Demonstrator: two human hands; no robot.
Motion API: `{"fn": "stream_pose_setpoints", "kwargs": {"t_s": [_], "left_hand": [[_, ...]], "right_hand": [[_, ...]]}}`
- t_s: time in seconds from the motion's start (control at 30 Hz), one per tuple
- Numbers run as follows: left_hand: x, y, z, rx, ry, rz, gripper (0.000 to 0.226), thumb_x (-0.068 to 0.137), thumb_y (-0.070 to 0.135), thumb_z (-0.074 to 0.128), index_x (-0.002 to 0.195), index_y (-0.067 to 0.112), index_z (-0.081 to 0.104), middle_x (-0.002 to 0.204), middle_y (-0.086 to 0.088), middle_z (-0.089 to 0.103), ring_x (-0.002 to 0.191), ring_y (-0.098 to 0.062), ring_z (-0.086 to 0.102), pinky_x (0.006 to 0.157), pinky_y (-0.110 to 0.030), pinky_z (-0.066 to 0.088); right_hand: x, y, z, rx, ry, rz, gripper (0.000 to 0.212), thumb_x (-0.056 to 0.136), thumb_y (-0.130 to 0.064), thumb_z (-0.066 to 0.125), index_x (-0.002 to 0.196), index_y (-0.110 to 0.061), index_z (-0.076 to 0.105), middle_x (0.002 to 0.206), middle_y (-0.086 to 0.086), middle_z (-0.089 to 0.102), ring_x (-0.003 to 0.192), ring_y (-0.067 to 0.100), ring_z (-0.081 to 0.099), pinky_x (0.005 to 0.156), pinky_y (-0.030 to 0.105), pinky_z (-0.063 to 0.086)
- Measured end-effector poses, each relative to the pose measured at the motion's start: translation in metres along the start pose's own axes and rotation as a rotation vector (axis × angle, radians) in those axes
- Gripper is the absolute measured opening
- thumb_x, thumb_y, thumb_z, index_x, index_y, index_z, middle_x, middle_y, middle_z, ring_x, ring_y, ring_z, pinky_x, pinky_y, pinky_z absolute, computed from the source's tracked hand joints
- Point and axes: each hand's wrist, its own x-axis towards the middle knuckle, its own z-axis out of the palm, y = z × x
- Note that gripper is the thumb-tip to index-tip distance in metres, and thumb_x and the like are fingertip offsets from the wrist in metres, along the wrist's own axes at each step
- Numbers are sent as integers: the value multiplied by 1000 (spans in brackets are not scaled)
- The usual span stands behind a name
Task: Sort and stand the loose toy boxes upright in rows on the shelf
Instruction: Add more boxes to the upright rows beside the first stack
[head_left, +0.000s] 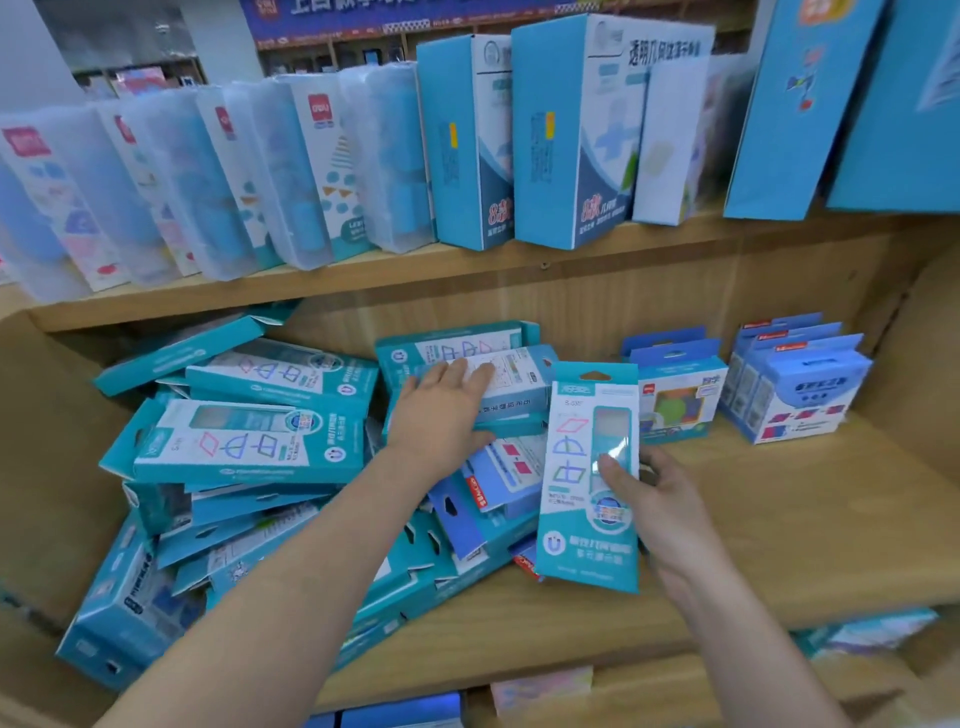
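A loose heap of teal toy boxes (249, 447) lies flat and crisscrossed over the left half of the wooden shelf (779, 545). My right hand (654, 499) holds one teal box (589, 483) upright near the shelf's middle, thumb on its front. My left hand (441, 410) rests palm down, fingers spread, on a flat white-faced box (514, 379) on top of the pile's back right part. Two short rows of blue boxes (675, 395) (795, 384) stand upright at the back right.
The shelf above (545, 254) carries a row of clear plastic cases (208, 176) and tall blue cartons (571, 130). Wooden side walls close the shelf at left and right. Bare wood shows at the front right. A lower shelf (540, 686) holds more packs.
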Motion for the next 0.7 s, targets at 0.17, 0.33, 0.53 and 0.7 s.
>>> {"fn": "stream_pose_setpoints", "kwargs": {"t_s": [0.17,0.33,0.53,0.7], "left_hand": [[-8,-1,-9,186,106,66,63,91,49,50,143,19,28,140,-6,47,123,-28,49,97,-42,42],[-30,-12,-34,-364,409,-64,34,93,42,51,120,21,49,90,-6,66,74,-28,59,60,-37,46],[-56,-7,-21,-1279,286,-361,19,92,37,56,97,21,65,86,2,72,82,-19,68,75,-37,50],[-72,-3,-17,-1754,151,-534,22,96,32,51,100,14,63,91,-7,74,77,-20,67,64,-31,48]], "right_hand": [[3,8,6,37,49,28,22,87,-17,67,99,-7,51,92,14,71,68,19,72,63,36,57],[2,7,8,61,63,32,12,91,-18,63,89,-15,51,82,6,71,56,8,69,42,19,48],[0,-1,10,12,-2,-62,16,88,-25,65,92,-9,61,80,4,75,66,12,72,53,23,56],[1,-3,6,-4,-54,-62,21,87,-31,64,100,-15,64,87,-1,76,79,15,73,68,34,56]]}}
